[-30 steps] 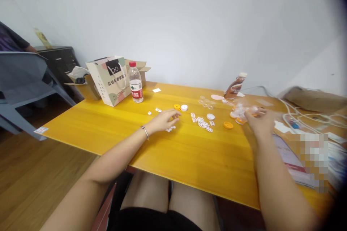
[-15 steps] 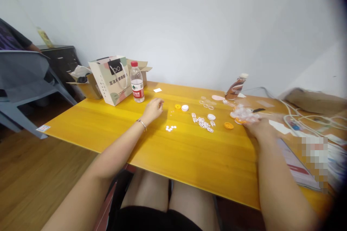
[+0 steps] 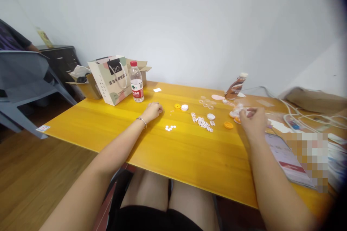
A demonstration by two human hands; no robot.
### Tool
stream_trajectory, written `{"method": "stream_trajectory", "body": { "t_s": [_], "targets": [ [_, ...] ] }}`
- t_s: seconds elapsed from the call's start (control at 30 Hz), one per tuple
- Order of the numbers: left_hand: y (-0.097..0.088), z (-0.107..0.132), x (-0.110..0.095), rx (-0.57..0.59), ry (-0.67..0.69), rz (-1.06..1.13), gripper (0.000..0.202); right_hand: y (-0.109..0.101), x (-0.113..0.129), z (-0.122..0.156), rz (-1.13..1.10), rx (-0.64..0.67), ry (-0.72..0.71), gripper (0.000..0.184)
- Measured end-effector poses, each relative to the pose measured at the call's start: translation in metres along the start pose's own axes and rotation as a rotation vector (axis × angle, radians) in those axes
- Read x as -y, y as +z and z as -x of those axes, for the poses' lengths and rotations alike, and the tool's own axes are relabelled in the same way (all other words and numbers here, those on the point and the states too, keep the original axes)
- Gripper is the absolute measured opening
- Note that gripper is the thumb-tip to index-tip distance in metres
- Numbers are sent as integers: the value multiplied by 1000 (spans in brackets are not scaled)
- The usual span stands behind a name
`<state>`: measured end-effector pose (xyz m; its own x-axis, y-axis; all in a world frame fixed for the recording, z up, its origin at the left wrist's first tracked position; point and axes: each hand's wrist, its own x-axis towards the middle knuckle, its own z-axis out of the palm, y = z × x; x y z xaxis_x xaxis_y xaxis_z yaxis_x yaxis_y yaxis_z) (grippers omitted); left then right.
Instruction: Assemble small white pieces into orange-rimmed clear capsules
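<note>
My left hand (image 3: 153, 111) rests on the table with its fingers curled in; whatever they may hold is hidden. To its right lie a yellow round cap (image 3: 177, 106) and a white round part (image 3: 184, 107), with small white discs (image 3: 170, 128) nearer me. My right hand (image 3: 254, 122) is pinched closed beside a clear plastic bag (image 3: 238, 109) of white and orange pieces. I cannot make out what its fingertips hold. An orange round cap (image 3: 228, 125), a white disc-shaped part (image 3: 210, 116) and a heap of flat white cut-out pieces (image 3: 204, 123) lie between the hands.
A water bottle (image 3: 136, 83), a paper bag (image 3: 108, 83) and cardboard boxes stand at the left. Clear rings (image 3: 205, 105), a pink flat piece (image 3: 217, 97) and a brown drink bottle (image 3: 236, 87) are at the back. A phone-like screen (image 3: 288, 160) and cables (image 3: 320, 117) lie right.
My right hand has lifted and drawn back a little from the plastic bag, its fingers now pinched. The left hand has lowered slightly and its fingers have curled in.
</note>
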<state>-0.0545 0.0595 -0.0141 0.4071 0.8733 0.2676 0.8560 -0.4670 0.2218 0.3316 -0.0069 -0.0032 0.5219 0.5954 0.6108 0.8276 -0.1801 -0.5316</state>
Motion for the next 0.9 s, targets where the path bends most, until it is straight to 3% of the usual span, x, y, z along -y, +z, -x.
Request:
{"method": "stream_trajectory", "body": {
  "t_s": [0.1, 0.2, 0.33, 0.47, 0.6, 0.7, 0.83, 0.9],
  "targets": [
    [-1, 2, -9, -22, 5, 0, 19, 5, 8, 6, -113, 31, 29, 19],
    [0, 9, -32, -70, 136, 135, 17, 11, 21, 18, -200, 138, -55, 18],
    [8, 23, -71, 31, 445, 291, 16, 19, 39, 36, -242, 295, -206, 20],
    [15, 32, -91, 128, 527, 335, 16, 24, 45, 45, -286, 393, -240, 23],
    [17, 36, -94, 168, 528, 391, 20, 26, 45, 48, -309, 427, -230, 21],
    [17, 31, -88, 108, 501, 447, 30, 27, 45, 48, -318, 433, -226, 21],
    [20, 9, -68, -70, 262, 482, 30, 28, 44, 47, -326, 441, -234, 22],
    [21, -7, -56, -93, 123, 398, 29, 29, 44, 47, -331, 449, -243, 21]
  ]
}}
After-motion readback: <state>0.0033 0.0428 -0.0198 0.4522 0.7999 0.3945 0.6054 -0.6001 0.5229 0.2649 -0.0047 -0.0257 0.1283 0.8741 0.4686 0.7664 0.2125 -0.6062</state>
